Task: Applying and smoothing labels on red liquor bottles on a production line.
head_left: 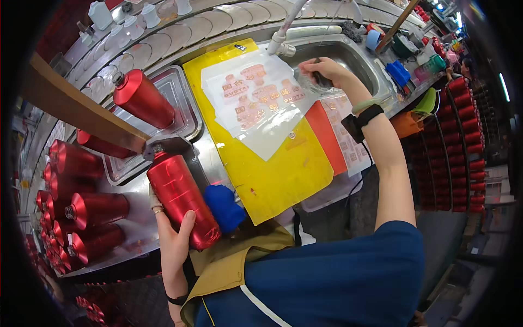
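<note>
Bottle: near left, long axis slanting from far left to near right.
Left hand: nearer one, wrapped around the bottle's near half.
Right hand: far right of the bottle, at clear film beside the sink; grip cannot be told.

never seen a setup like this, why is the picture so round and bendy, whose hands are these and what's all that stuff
There's no robot here: these are a person's own bare hands. The single picture comes from a wide fisheye camera worn on their head, looking down, which bends straight edges.

The left hand holds a red bottle. The right hand is by the sink, with something dark at its fingers that I can't make out.

On the metal counter, a white printed sheet lies over a yellow sheet. A blue cloth-like bundle sits beside the held bottle, and more red bottles stand or lie at the left.
</note>
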Demonstrator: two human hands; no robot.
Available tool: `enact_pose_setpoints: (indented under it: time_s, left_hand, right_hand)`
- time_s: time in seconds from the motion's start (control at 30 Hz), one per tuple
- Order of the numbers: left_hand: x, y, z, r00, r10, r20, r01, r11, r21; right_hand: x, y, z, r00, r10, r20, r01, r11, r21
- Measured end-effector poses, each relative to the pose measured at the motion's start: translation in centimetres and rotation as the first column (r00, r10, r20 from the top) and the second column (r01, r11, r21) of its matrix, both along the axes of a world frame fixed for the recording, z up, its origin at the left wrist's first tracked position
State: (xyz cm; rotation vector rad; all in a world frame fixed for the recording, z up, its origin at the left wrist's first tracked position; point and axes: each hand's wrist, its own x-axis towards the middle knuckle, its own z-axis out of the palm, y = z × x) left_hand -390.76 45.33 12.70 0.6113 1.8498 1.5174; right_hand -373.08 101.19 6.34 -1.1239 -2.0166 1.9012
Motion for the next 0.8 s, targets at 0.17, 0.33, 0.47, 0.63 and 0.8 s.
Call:
enact_pose_setpoints:
  time_s: [0.17,0.33,0.47,0.63,0.8]
  left_hand:
    - [0.1,0.1,0.5,1.000,-0.013,0.020,0.013,1.000,0.008]
    - [0.0,0.1,0.5,0.998,-0.024,0.055,0.021,0.998,0.058]
    - [-0.1,0.1,0.2,0.997,-0.011,0.071,0.006,0.997,0.080]
    - [0.0,0.1,0.0,0.999,0.022,0.026,-0.024,0.994,0.104]
    - [0.0,0.6,0.0,0.999,0.035,-0.029,-0.032,0.996,0.087]
  right_hand:
    - [-2.9,-3.8,0.1,0.895,-0.029,0.445,-0.231,0.823,0.519]
    - [-3.1,-3.2,-1.4,0.857,-0.067,0.512,-0.211,0.860,0.465]
    - [-1.7,-0.2,-2.5,0.868,-0.359,0.344,-0.007,0.684,0.730]
    - [0.4,1.0,-4.0,0.601,-0.671,0.434,-0.097,0.478,0.873]
    - [0.1,-4.4,0.7,0.743,-0.491,0.454,-0.221,0.460,0.860]
